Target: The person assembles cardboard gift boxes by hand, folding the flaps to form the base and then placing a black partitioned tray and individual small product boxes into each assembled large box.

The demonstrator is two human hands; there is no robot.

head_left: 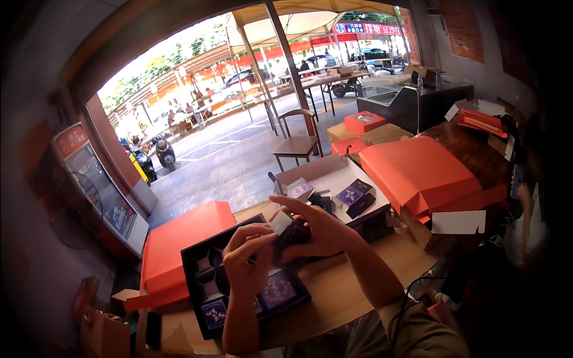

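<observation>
My right hand [325,227] is wrapped around a small dark box [293,235], held above a black compartment tray [186,265]. At the box's upper end shows a small pale piece [280,223], perhaps a flap or packet. My left hand [248,253] is closed, its bent fingertips pinching at this end; my fingers partly hide the contact. In the tray, a purple patterned box [213,314] fills the near left corner. A larger purple patterned piece [278,290] lies near my wrists. Several other compartments hold dark folded inserts [209,289].
Beyond my hands, a white-lined open carton [334,168] holds small purple boxes [354,192]. Red box covers flank the work area, one left [188,244] and one right [418,170]. A wooden chair [296,143] stands behind. A person's hand [525,194] shows at far right.
</observation>
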